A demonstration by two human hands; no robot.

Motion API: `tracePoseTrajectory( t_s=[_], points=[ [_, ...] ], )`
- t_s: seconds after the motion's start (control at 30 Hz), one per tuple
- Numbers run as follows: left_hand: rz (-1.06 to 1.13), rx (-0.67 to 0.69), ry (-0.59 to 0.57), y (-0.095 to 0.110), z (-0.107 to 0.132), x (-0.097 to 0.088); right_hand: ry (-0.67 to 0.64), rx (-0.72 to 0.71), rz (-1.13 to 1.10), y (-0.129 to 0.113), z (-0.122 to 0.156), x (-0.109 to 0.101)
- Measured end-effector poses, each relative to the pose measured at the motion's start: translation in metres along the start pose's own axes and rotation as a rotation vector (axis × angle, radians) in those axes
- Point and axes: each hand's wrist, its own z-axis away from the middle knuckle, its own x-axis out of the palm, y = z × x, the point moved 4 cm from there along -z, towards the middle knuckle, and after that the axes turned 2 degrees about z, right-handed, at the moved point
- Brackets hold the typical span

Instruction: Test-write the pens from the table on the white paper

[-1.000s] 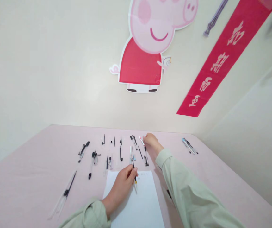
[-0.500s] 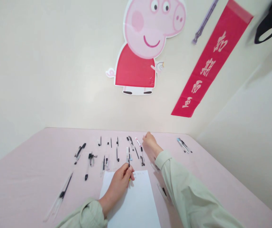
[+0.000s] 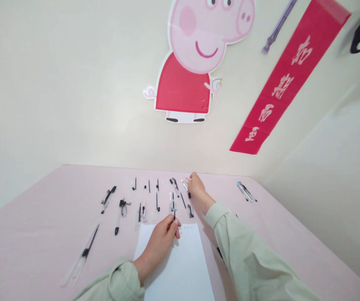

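My left hand (image 3: 164, 234) is closed over the upper part of a white sheet of paper (image 3: 180, 267). Between its thumb and fingers is a thin dark pen refill (image 3: 174, 215), tip pointing away from me; a small yellow bit shows beneath the fingers. My right hand (image 3: 197, 190) reaches to the far side of the table, fingers bent together beside a pink-and-white pen (image 3: 184, 185). What those fingertips hold, if anything, is too small to make out. Several pen parts (image 3: 173, 201) lie just beyond the paper, and a black-capped piece (image 3: 190, 210) lies below my right hand.
A pink-covered table (image 3: 35, 234) meets the wall at the back. More pens and refills (image 3: 107, 198) lie to the left, with a long clear pen (image 3: 81, 259) nearer me. A few pens (image 3: 245, 191) lie at the far right. My right sleeve partly covers other pieces.
My right hand has shifted slightly left, closer to the pink-and-white pen, and its sleeve covers more pieces. My left hand keeps its hold on the refill. The view has moved a little.
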Motion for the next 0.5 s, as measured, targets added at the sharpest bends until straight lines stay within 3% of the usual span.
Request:
tracePoseTrajectory(
  t_s=[0.23,0.5],
  points=[
    [0.014,-0.004,-0.008,-0.004,-0.001,0.0,-0.04,0.036,-0.394,-0.002,-0.001,-0.011],
    [0.017,0.006,0.006,0.002,0.001,-0.001,-0.2,-0.043,-0.791,-0.009,0.042,-0.033]
  ],
)
